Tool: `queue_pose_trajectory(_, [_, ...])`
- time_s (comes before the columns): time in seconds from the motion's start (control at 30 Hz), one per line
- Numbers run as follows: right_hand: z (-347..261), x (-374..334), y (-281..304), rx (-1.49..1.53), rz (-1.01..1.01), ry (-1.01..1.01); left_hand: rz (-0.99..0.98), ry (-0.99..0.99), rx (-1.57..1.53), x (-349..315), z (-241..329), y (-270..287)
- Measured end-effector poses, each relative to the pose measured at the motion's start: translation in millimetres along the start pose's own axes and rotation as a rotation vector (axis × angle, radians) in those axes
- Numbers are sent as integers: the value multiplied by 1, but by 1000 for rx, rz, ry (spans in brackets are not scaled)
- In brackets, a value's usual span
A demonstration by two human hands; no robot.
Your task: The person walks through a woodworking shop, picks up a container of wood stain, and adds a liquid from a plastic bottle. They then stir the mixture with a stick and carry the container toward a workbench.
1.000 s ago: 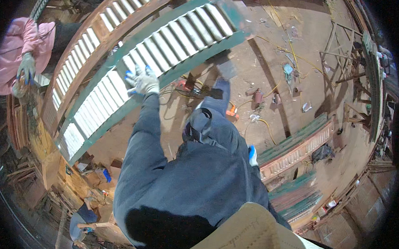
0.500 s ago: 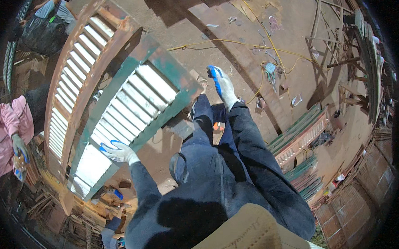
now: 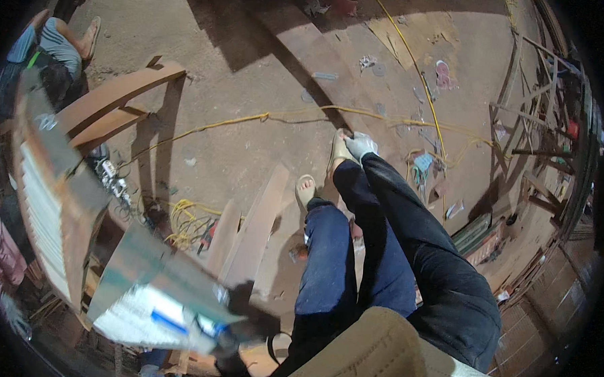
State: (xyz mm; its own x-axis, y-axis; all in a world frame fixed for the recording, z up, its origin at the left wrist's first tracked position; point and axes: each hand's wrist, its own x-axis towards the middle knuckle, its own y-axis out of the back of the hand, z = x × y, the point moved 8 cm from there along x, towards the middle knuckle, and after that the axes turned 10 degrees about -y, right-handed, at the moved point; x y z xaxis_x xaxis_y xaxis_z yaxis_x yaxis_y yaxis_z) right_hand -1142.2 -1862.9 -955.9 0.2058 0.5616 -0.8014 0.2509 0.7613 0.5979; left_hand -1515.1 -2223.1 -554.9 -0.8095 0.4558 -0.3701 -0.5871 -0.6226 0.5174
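Note:
A green-framed louvered shutter (image 3: 157, 266) with white slats tilts at the lower left. My left hand (image 3: 198, 324), in a white and blue work glove, is at its slatted face; motion smears the fingers, so I cannot tell whether they grip it. My right hand (image 3: 362, 145), in a pale glove, hangs above the floor beside my sandaled foot (image 3: 339, 146). Its fingers are mostly turned from view, and nothing shows in it. Beyond the green shutter leans a second louvered shutter (image 3: 48, 211) with a rusty brown frame, partly blurred.
Brown boards (image 3: 256, 223) lie left of my feet, near a tangled yellow cord (image 3: 186, 217). Another yellow cord (image 3: 251, 117) crosses the floor ahead. Curved brown wood pieces (image 3: 120, 96) stand at the left, near a seated person (image 3: 62, 43). Wooden frames (image 3: 530, 124) stand at the right.
My view has turned and both shutters now appear lower and further left. My right hand, open with its blue palm showing before, is now lowered with its back showing. My left hand is blurred.

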Motion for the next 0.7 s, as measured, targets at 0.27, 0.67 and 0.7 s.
queue_pose_trajectory(0.27, [-153,173,8,-481,542,422,67,-472,763,47,32,-37])
queue_pose_trajectory(0.67, [-127,147,-30,-299,221,633,124,-461,868,24,56,-16])
queue_pose_trajectory(0.7, [-98,133,-13,-41,231,622,104,-479,842,24,58,-16])
